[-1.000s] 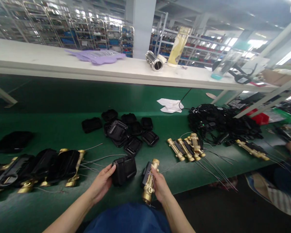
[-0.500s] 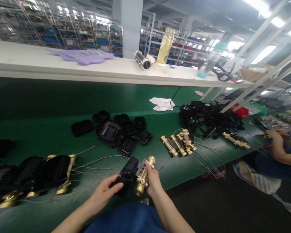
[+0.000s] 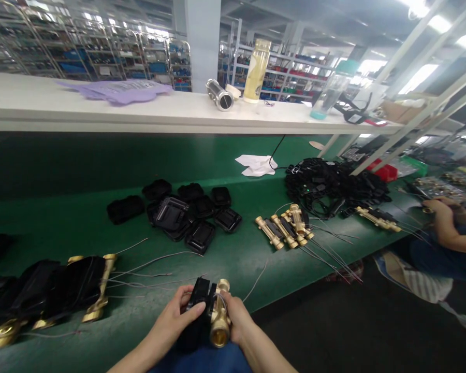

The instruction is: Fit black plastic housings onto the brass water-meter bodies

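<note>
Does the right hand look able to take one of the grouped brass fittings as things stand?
Probably not right now: the right hand is holding another brass fitting. Otherwise, the way to the grouped fittings looks free, with just a thin wire lying between.

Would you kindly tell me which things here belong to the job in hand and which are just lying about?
Apparently part of it:
black housing in left hand
brass pipe fitting in right hand
similar brass fittings

Lying about, seemingly:
purple packet
yellow-filled bottle
teal-capped bottle
</note>
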The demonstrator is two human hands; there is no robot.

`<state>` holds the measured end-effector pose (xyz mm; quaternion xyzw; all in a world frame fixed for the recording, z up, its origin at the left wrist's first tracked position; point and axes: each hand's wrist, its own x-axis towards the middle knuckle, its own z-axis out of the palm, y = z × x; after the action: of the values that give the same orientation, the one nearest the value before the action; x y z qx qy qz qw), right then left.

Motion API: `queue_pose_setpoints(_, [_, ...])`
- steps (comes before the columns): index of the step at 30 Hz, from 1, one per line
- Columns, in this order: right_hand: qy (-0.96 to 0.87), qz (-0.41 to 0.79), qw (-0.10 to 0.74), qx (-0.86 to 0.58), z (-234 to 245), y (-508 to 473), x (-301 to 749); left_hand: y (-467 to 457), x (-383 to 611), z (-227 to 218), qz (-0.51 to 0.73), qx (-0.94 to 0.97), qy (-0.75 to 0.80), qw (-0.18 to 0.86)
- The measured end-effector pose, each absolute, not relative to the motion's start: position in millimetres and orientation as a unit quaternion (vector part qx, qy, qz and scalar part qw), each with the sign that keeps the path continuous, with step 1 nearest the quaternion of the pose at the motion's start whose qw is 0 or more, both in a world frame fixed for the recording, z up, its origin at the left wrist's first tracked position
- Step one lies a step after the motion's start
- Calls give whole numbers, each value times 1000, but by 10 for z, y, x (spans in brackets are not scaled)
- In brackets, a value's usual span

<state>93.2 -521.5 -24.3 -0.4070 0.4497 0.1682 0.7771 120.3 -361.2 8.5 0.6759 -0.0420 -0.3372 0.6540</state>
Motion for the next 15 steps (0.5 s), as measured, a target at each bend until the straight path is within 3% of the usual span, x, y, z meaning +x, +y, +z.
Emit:
queue_pose_setpoints(10, [490,223,763,-358,-384,-5169,872,-3894,1201,166,-316,798,41,511])
queue_pose_setpoints(15, [450,250,773,-372,-618,-5262,858,-4051,1277,35,-278,842,-31,461])
